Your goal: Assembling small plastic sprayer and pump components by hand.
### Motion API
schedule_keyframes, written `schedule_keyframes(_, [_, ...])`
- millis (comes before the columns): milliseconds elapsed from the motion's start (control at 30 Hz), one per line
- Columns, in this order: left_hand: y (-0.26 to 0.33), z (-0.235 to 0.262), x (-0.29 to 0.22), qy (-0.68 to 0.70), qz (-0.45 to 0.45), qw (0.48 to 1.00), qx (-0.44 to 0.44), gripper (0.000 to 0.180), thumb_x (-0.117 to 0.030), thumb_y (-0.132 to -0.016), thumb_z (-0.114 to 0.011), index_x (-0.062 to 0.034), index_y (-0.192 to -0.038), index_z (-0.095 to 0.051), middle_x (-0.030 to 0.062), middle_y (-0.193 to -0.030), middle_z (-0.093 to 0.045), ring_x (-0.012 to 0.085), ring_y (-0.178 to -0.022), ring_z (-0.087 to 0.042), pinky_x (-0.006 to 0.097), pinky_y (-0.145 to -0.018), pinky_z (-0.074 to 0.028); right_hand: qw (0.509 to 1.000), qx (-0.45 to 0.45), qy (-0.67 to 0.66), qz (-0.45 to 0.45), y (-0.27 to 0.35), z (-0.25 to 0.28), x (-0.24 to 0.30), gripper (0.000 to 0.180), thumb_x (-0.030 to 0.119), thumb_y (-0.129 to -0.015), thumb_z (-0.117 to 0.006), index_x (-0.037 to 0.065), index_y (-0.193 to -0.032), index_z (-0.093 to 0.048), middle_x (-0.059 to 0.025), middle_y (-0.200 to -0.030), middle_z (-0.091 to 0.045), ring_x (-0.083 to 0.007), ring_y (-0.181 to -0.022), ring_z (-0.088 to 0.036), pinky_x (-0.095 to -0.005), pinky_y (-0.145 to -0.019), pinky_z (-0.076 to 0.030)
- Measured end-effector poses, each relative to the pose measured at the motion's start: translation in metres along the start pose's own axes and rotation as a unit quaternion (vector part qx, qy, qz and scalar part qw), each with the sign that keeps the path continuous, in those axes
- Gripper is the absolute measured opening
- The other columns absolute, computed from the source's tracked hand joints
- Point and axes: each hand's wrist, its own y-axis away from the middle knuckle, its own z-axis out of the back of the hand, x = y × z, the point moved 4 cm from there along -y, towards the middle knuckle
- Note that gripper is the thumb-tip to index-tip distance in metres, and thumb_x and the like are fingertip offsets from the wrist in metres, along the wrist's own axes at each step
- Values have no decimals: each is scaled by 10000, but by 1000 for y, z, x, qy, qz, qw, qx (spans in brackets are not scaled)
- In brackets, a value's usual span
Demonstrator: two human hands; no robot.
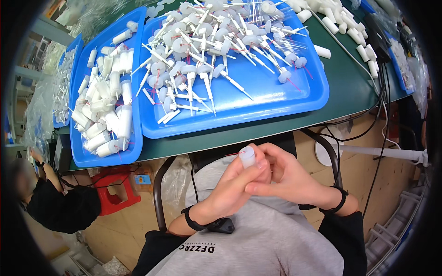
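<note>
Close to my body, over my lap, my left hand [239, 184] is closed round a small white plastic cylinder [247, 157]. Its round translucent end points up and away from me, and a thin red thread sticks out to the left there. My right hand [291, 177] presses against the left one, fingers curled in by the cylinder's lower part. What those fingers hold, if anything, is hidden. Beyond my hands, a large blue tray [271, 118] carries a heap of thin white stems with translucent round caps and red threads.
A narrower blue tray [83, 158] full of white cylinders stands left on the green table [198, 144]. More loose white cylinders [329, 25] lie at the back right, near black cables [384, 87]. A red stool [113, 191] and another person [62, 198] are at the left.
</note>
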Motion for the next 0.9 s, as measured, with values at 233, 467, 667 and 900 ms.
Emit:
schedule_keyframes(233, [-11,-5,10,35,7,999,-11,304,-252,-949,-385,-109,-684,-348,-56,-620,-335,41,-579,-311,203,-539,-278,999,-28,-17,26,-7,0,-13,397,194,-705,-748,26,-919,-458,-24,-882,-514,-72,-837,-481,-227,-741,-423])
schedule_keyframes(467, [-24,-4,15,35,-32,998,-38,301,-254,-937,-415,-111,-678,-361,-51,-616,-361,53,-577,-323,209,-535,-280,994,-98,-55,-3,-14,2,-5,391,157,-685,-748,6,-948,-503,-33,-895,-544,-81,-852,-501,-233,-748,-434])
schedule_keyframes(667, [-32,-9,21,100,-76,990,-64,310,-202,-924,-426,-104,-637,-360,-48,-610,-361,56,-569,-321,221,-522,-275,996,-82,39,-5,-17,14,1,326,37,-721,-673,-16,-1009,-528,-107,-972,-607,-158,-919,-561,-287,-819,-449])
schedule_keyframes(900, [-30,-1,29,145,-52,985,-76,215,-191,-917,-431,-100,-727,-387,-38,-626,-366,59,-565,-327,220,-501,-274,996,-88,-1,-18,-23,10,18,357,68,-665,-726,-15,-965,-550,-44,-856,-565,-93,-800,-526,-237,-727,-453])
